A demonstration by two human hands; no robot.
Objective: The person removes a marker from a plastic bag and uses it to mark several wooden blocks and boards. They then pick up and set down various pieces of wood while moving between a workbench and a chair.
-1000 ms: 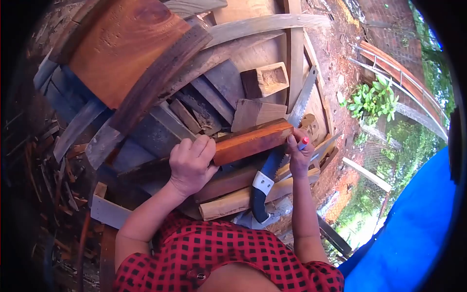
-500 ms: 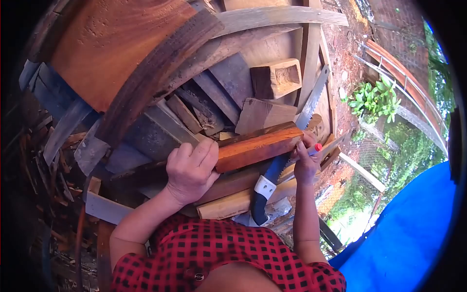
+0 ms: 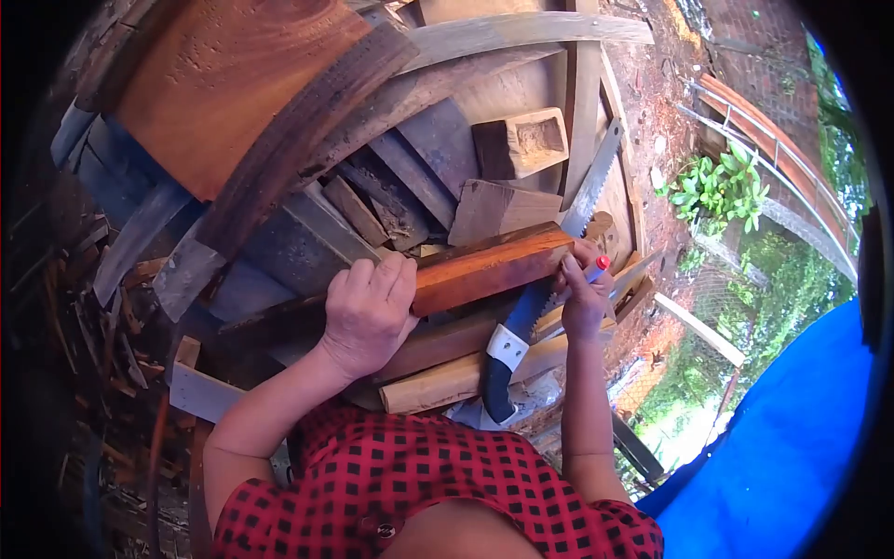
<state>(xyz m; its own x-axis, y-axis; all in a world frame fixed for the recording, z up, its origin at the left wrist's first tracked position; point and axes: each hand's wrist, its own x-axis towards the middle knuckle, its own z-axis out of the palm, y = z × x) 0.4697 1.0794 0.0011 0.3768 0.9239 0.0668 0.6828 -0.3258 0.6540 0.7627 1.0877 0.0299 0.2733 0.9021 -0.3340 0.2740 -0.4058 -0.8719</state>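
Bracing wood block (image 3: 494,273) at both ends aids steadiness: left fingers (image 3: 380,272) clasping, right fingers (image 3: 571,267) pinching, red-tipped pen (image 3: 601,265) alongside.

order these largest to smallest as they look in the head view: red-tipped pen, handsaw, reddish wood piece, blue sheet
1. Blue sheet, by far the largest
2. Reddish wood piece and handsaw, too close to rank: the handsaw looks longer but thinner, and is partly covered
3. Red-tipped pen, clearly smallest
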